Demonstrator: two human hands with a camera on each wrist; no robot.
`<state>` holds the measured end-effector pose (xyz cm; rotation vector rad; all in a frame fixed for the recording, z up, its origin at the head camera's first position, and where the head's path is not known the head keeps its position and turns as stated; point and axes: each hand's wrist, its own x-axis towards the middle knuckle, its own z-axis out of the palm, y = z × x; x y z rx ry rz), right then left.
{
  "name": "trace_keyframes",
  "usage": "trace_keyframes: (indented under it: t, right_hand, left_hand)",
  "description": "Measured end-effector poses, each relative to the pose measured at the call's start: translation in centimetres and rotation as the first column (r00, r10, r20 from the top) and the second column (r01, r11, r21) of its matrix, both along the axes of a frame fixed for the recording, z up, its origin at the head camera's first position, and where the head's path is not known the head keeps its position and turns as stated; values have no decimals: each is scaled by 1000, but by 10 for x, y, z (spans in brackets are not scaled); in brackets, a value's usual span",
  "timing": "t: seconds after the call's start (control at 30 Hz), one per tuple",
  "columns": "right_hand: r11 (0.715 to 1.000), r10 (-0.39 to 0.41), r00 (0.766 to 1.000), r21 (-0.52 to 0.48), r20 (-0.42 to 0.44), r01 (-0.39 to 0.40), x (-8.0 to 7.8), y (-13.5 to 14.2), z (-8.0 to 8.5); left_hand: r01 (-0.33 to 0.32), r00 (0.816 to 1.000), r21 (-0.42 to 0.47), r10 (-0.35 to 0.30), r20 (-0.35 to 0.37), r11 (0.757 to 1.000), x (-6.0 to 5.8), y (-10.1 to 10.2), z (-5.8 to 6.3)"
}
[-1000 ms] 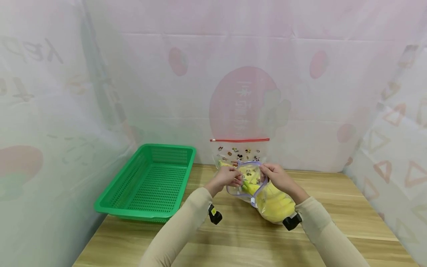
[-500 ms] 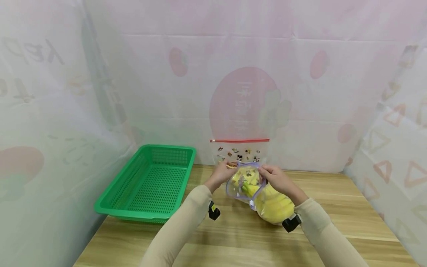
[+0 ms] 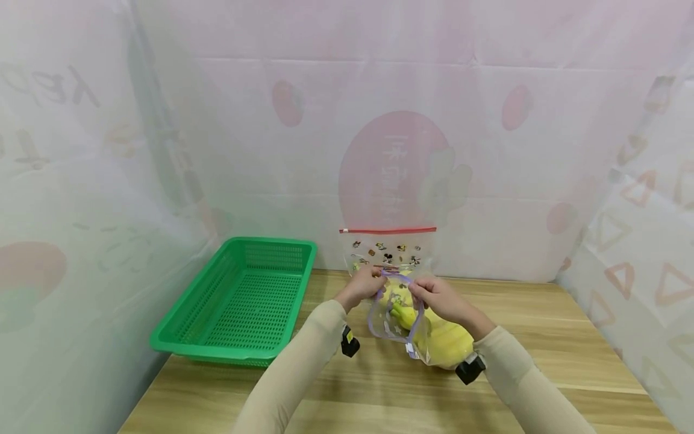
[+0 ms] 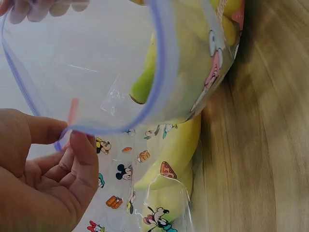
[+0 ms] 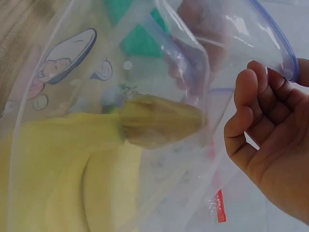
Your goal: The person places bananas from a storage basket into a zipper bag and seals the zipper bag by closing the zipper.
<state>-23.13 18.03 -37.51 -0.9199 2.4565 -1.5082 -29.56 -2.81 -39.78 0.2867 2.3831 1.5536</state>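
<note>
A clear zip bag (image 3: pixel 390 331) with a purple rim (image 4: pixel 161 72) holds a bunch of yellow bananas (image 3: pixel 447 340). Its mouth gapes toward me, and a banana stem (image 5: pixel 161 121) shows inside. My left hand (image 3: pixel 364 284) pinches the rim's left upper edge between thumb and forefinger, as the left wrist view confirms. On the right upper edge, my right hand (image 3: pixel 440 296) pinches the same rim; its other fingers curl loosely in the right wrist view. The white slider (image 3: pixel 411 348) hangs at the lower right of the opening.
Behind stands another clear bag with a red zip (image 3: pixel 387 231) and cartoon prints, with bananas (image 4: pixel 169 154) in it. A green plastic basket (image 3: pixel 311 271) sits at the left of the wooden table (image 3: pixel 379 404). A printed curtain (image 3: pixel 260 138) encloses the back and sides.
My left hand has shifted from in front of the bag's mouth to its left upper rim. My right hand has moved left and slightly down, and the opening has tipped lower.
</note>
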Motion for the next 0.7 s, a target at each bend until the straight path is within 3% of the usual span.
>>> trace_keyframes:
  t: [0.17, 0.4, 0.57, 0.7]
  right_hand:
    - [1000, 30, 1000, 8, 7, -30, 3, -1, -2]
    - [999, 43, 998, 35, -50, -41, 10, -2, -4]
    - [996, -13, 1000, 91, -10, 14, 23, -1, -2]
    - [984, -77, 995, 154, -70, 88, 39, 1, -4]
  left_hand:
    - [-36, 999, 46, 37, -3, 998, 2, 2, 3]
    - [17, 998, 70, -13, -54, 997, 0, 0, 2]
    - [-9, 999, 97, 14, -48, 995, -3, -2, -1]
    - [-50, 998, 139, 53, -23, 989, -5, -3, -3]
